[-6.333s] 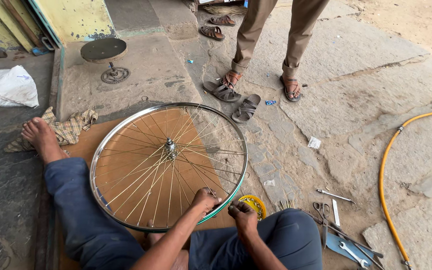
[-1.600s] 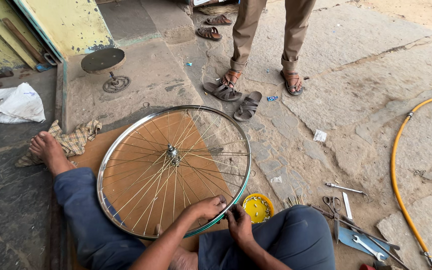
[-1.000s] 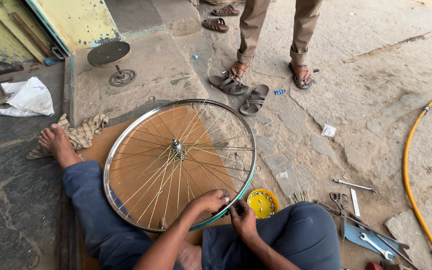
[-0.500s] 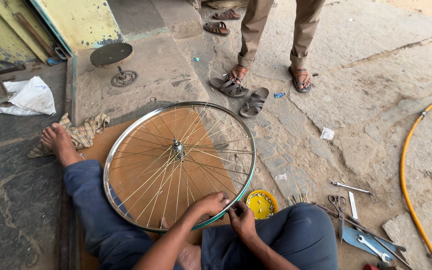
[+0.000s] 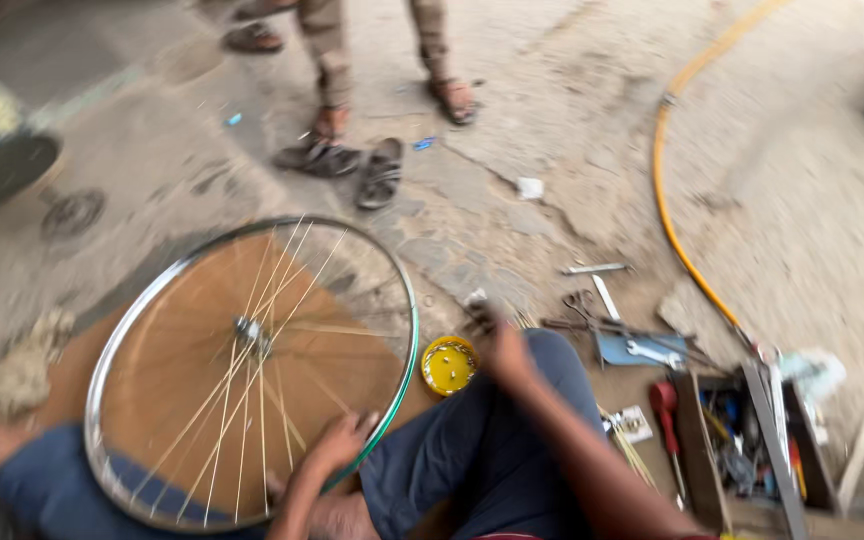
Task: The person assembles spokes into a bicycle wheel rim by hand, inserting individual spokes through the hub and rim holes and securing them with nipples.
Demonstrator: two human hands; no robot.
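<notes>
Wheel: bicycle wheel [image 5: 252, 370], spoked, bright rim, lying flat across your lap and a brown board, at 9 o'clock from your right knee.
Left hand: your left hand [image 5: 344, 440] rests on the near rim at about 5 o'clock of the wheel, fingers curled over it in a light hold.
Right hand: your right hand [image 5: 504, 345] is off the wheel, out past your knee at 1 o'clock; blurred, so whether it pinches anything cannot be told.
Yellow tin: small round yellow tin [image 5: 449, 364], just beside the rim at 3 o'clock.
Loose tools: hand tools [image 5: 612, 320] and an open tool tray [image 5: 752, 440], 2 to 3 o'clock.
Bystander: sandalled feet [image 5: 392, 120], 12 o'clock.
Risk: with one hand steadying it, the wheel may tip or slide off your lap; a sideways reach could knock the tin over.
</notes>
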